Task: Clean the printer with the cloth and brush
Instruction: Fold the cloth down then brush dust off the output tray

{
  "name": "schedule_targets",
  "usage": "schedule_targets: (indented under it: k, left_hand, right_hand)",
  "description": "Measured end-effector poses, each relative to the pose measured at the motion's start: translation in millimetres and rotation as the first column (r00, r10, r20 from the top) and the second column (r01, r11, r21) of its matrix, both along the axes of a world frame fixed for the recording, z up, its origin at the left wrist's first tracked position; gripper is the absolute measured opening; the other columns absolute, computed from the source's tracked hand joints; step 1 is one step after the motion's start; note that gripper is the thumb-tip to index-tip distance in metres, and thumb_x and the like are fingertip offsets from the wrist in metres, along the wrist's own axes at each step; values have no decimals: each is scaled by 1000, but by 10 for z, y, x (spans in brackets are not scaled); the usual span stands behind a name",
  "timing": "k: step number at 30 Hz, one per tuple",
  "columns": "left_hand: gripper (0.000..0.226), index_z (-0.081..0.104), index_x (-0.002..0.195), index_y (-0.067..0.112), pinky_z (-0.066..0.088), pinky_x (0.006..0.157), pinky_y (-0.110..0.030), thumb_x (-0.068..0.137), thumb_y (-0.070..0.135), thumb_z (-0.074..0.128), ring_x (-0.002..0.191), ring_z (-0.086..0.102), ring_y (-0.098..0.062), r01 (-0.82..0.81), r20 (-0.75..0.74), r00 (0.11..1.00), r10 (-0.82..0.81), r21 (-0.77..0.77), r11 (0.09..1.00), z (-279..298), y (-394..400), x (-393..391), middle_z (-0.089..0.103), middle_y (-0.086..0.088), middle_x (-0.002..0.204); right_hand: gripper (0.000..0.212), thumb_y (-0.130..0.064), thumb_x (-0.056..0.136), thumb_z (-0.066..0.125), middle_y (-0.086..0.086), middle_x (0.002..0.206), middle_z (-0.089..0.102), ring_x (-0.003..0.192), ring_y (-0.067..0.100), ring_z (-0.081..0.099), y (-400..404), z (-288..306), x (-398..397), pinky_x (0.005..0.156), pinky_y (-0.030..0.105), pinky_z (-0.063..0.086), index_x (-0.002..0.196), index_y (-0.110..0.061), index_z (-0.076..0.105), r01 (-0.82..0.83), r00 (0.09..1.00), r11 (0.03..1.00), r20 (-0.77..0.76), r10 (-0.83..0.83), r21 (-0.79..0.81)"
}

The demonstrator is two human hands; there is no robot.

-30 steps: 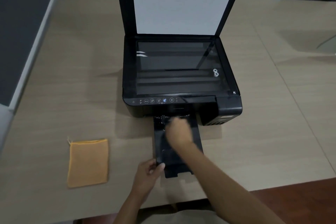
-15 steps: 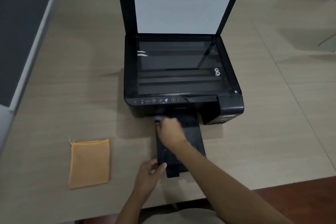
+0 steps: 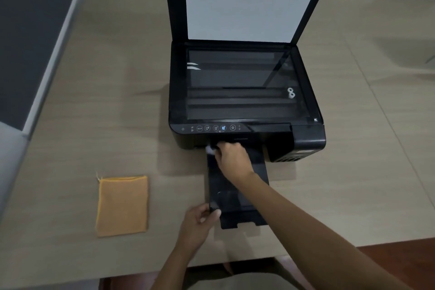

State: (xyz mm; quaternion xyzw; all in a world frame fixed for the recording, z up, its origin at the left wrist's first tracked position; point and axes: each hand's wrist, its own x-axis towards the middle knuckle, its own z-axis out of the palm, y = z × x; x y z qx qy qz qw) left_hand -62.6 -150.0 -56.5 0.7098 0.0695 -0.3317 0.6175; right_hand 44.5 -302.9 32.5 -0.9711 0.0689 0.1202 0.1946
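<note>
The right hand point(image 3: 231, 159) is closed around a small brush point(image 3: 210, 150), of which only a whitish tip shows, blurred, at the mouth of the paper outlet where the black pull-out output tray point(image 3: 237, 200) meets the black flatbed printer point(image 3: 244, 101). The left hand point(image 3: 200, 221) pinches the tray's near left corner between thumb and fingers. The scanner lid point(image 3: 240, 0), white inside, stands upright. A folded orange cloth point(image 3: 122, 205) lies flat on the light wooden table point(image 3: 94, 101), well left of the tray.
</note>
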Motion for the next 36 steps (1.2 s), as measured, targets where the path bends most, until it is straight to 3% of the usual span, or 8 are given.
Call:
schedule_targets:
  k: [2,6,11,16,21,25,31,36]
  left_hand:
    - [20,71,78,15,51,74,-34,85,34,68,77,69,-17,5,-1,1000,-5,-9,1000,-1,-17,1,74,-3,79]
    - [40,63,66,12,41,63,-33,69,51,70,63,57,-12,-74,-26,997,75,43,996,-44,-15,-14,62,2,62]
    - [18,76,90,20,54,84,-38,84,36,67,91,71,-21,4,-22,1000,-4,-20,1000,30,-17,-15,77,-1,92]
    - [42,71,83,8,50,66,-42,72,48,70,71,64,-19,-39,2,999,39,53,998,-30,10,-4,72,-20,83]
    - [12,77,92,19,53,84,-34,86,26,69,90,71,-18,-21,-44,999,21,-1,1000,46,-17,-12,78,-2,91]
    - [14,74,68,22,54,71,-40,82,25,73,69,68,-12,-81,-55,995,81,10,997,69,-28,8,74,0,69]
    - [16,74,103,17,55,87,-27,89,15,66,94,72,-14,-58,-44,998,55,-66,996,81,-29,-16,78,4,98]
    - [13,75,98,16,57,85,-34,88,17,67,94,72,-21,-40,-36,999,39,-33,999,26,-24,-5,78,0,95]
  right_hand:
    - [27,-25,96,44,20,94,69,87,38,66,-30,-38,-31,70,39,50,107,-10,63,7,1000,999,20,-6,-46]
    - [21,-25,92,48,12,93,70,84,29,65,7,-21,-456,75,40,54,99,-15,65,-325,907,939,-246,343,110]
    - [25,-20,96,45,16,96,70,87,34,67,-90,-79,-49,70,39,52,114,-12,60,-38,999,994,19,40,-103]
    - [23,-27,92,48,13,88,64,77,30,61,4,49,-522,69,35,48,96,-10,64,-379,857,917,-327,398,124]
    - [25,-20,95,45,18,100,70,91,37,66,-118,-120,-35,74,40,51,110,-9,62,-52,999,987,-16,50,-152]
    - [28,-8,87,54,16,94,71,75,33,69,66,-189,-354,59,37,52,114,-10,60,-454,890,886,1,457,-95]
    - [25,-18,95,44,21,99,68,92,40,65,-749,-61,-240,70,39,49,112,-11,61,182,982,961,-3,-186,-211]
    - [21,-24,91,49,10,81,59,73,27,56,-951,299,-791,62,32,42,88,-12,66,-290,868,954,-442,228,-78]
